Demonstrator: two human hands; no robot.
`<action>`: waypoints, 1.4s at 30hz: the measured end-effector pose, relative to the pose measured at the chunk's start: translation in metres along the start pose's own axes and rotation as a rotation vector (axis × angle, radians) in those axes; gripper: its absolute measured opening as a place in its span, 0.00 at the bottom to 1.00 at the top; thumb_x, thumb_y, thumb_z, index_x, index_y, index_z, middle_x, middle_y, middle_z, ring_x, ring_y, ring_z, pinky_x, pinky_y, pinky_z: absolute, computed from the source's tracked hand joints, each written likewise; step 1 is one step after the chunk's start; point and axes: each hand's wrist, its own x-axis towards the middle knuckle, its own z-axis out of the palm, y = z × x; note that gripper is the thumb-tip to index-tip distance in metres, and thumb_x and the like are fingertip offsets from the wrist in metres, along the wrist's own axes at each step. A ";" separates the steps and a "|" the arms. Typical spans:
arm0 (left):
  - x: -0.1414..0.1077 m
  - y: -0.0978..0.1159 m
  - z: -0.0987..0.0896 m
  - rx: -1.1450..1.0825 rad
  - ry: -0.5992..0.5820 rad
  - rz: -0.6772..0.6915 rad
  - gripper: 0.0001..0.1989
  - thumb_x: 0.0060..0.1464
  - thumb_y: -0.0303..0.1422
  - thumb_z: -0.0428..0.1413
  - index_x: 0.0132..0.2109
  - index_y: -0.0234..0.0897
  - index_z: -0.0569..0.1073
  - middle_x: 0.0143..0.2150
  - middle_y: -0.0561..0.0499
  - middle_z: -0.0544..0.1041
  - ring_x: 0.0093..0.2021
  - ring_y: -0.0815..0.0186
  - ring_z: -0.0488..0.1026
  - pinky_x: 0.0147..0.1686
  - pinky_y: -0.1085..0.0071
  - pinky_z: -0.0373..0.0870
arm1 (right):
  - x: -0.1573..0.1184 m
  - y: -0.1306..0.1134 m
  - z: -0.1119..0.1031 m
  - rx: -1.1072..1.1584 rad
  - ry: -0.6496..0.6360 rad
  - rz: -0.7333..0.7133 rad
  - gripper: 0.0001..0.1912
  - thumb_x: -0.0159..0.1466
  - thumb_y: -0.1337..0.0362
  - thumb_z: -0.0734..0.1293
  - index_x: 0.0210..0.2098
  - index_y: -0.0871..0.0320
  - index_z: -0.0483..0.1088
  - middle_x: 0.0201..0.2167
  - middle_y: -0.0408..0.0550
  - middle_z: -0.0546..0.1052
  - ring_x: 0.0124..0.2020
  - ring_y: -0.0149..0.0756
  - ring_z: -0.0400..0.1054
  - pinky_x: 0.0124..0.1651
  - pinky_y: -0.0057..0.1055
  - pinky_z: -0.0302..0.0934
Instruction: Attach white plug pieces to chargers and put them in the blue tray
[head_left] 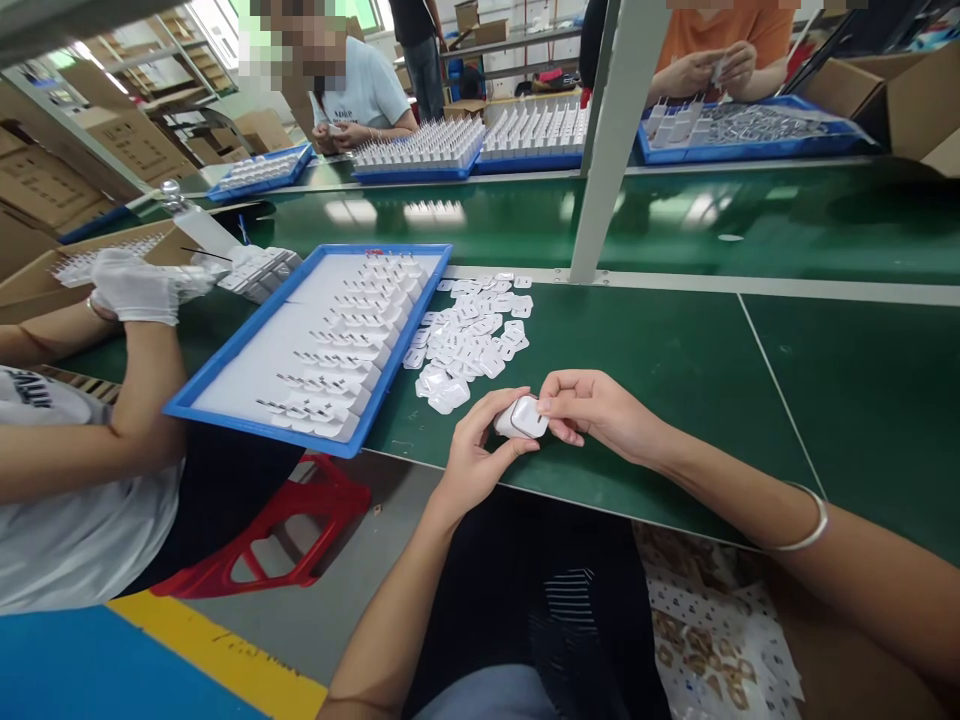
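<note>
My left hand [480,450] is wrapped round a small white plastic housing [523,418] near the table's front edge. Thumb and fingers of my right hand [589,410] are pinched together at the housing's right end, touching it; whether they hold a small part there is hidden. Just behind my hands lies a loose pile of flat white pieces [480,335] on the green table [660,360]. To the left of the pile, a blue-rimmed tray [259,435] bears rows of white housings with metal pins [337,345] pointing up.
At the left, a person's white-gloved hand [135,287] is beside a cardboard box [30,295]. A metal post [611,140] rises behind the table. Across the green conveyor [510,225] stand more blue trays [532,160], with people working there. A red stool [300,530] is below.
</note>
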 end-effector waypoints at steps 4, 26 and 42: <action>0.000 -0.001 0.000 -0.011 0.002 0.012 0.27 0.51 0.29 0.68 0.58 0.46 0.75 0.54 0.45 0.77 0.54 0.58 0.74 0.51 0.64 0.74 | 0.000 -0.001 0.000 -0.024 0.002 -0.013 0.17 0.58 0.55 0.76 0.27 0.60 0.70 0.17 0.41 0.72 0.18 0.25 0.61 0.21 0.23 0.53; 0.001 0.000 0.001 0.050 -0.024 0.054 0.26 0.50 0.29 0.68 0.57 0.44 0.75 0.53 0.44 0.78 0.52 0.57 0.75 0.54 0.59 0.72 | -0.004 -0.005 0.006 -0.063 0.113 0.042 0.18 0.51 0.58 0.78 0.22 0.61 0.68 0.15 0.43 0.74 0.15 0.23 0.62 0.17 0.19 0.57; -0.001 -0.001 0.002 0.062 0.024 0.002 0.24 0.51 0.30 0.68 0.56 0.42 0.75 0.52 0.44 0.78 0.52 0.57 0.76 0.54 0.59 0.72 | -0.009 0.005 0.015 -0.174 0.326 -0.050 0.24 0.55 0.57 0.78 0.31 0.55 0.58 0.18 0.40 0.76 0.17 0.28 0.68 0.20 0.23 0.64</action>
